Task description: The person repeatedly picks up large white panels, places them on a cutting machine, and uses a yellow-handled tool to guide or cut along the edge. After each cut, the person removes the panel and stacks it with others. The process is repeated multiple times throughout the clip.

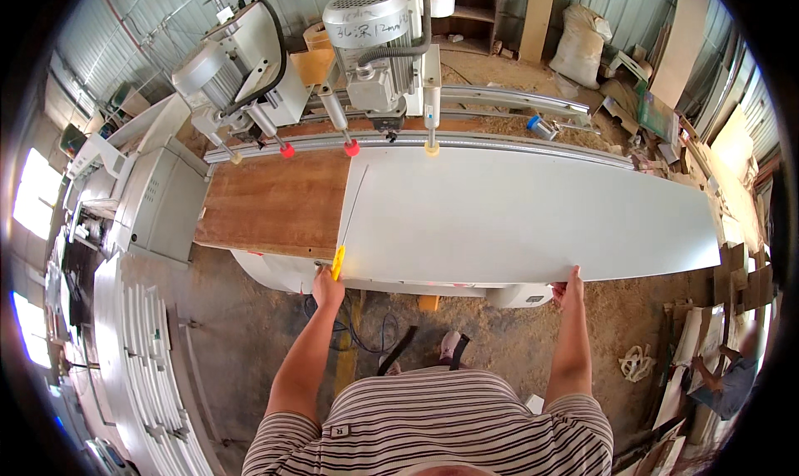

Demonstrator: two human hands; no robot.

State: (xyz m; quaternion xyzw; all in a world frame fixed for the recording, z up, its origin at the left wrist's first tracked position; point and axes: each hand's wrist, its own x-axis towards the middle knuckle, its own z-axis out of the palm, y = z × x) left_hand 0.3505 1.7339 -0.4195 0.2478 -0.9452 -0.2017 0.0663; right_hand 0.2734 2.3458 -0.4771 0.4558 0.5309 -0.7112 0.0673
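Note:
A long white panel lies across the machine bed, its left edge meeting a brown wooden board. At that join, my left hand is closed at the front edge, against the end of a yellow-handled tool. The tool's long thin shaft points away from me over the panel; its exact kind is unclear. My right hand grips the panel's front edge, thumb up top and fingers mostly hidden below. Beyond the panel stand motor heads and rods with red pads and pale pads.
A metal rail runs behind the panel. White strips are stacked at left, near a grey cabinet. Cables lie on the dusty floor below. Wood offcuts and another person are at far right.

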